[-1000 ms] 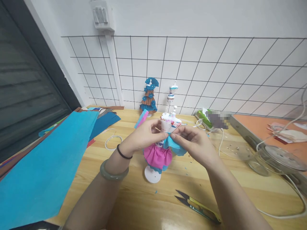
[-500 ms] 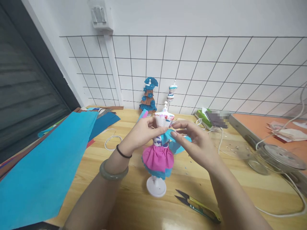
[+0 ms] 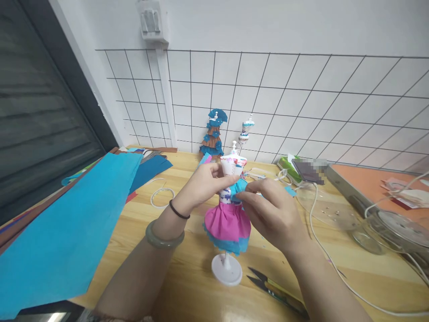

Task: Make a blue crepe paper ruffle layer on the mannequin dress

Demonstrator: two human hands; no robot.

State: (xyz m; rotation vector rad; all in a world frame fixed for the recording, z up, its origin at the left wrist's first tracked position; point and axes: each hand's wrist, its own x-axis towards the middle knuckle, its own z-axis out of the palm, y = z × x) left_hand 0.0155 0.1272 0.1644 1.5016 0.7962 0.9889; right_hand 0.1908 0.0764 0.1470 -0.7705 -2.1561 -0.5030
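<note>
A small white mannequin [image 3: 232,164] on a round white base [image 3: 227,270] stands on the wooden table [image 3: 187,281]. It wears a pink paper skirt [image 3: 227,222] with a blue ruffle underneath. My left hand [image 3: 204,183] grips the mannequin's torso from the left, fingers closed round it. My right hand [image 3: 272,213] pinches a piece of blue crepe paper [image 3: 238,186] against the mannequin's waist.
Large blue paper sheets [image 3: 63,232] cover the table's left. Thread snips [image 3: 275,290] lie near the front edge. Two dressed mannequins [image 3: 214,134] stand by the wire grid wall. A white tape ring [image 3: 162,197], white cable [image 3: 321,250], glass dish [image 3: 395,228] and orange tray [image 3: 368,179] are also there.
The mannequin has come upright and a little nearer. My right hand has moved down and pressed the blue paper closer to the waist. The view shifted slightly.
</note>
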